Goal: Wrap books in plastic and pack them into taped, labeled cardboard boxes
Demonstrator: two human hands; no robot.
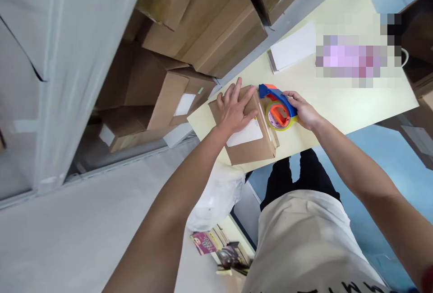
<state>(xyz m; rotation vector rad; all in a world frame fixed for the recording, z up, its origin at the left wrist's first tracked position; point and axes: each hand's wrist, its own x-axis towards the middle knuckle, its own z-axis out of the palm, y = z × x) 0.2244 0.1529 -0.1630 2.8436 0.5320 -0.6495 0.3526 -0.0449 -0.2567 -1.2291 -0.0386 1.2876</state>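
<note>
A brown cardboard box [252, 152] with a white label [246, 134] on top sits at the left end of the pale table. Across the top of this box my left hand [234, 109] lies with its fingers spread. My right hand [302, 109] is wrapped around the handle of a blue and orange tape dispenser [286, 100]. A yellow-edged roll of tape [270, 120] is mounted in it. The dispenser is held close to the right side of the box; whether its front end touches the cardboard I cannot tell.
White papers [293, 48] lie on the table [345, 99] behind the dispenser, and a blurred-out patch covers its far right. Shelves with large cardboard boxes [206, 26] stand at the left. Below the table are a white plastic bag [216, 198] and books [204, 242].
</note>
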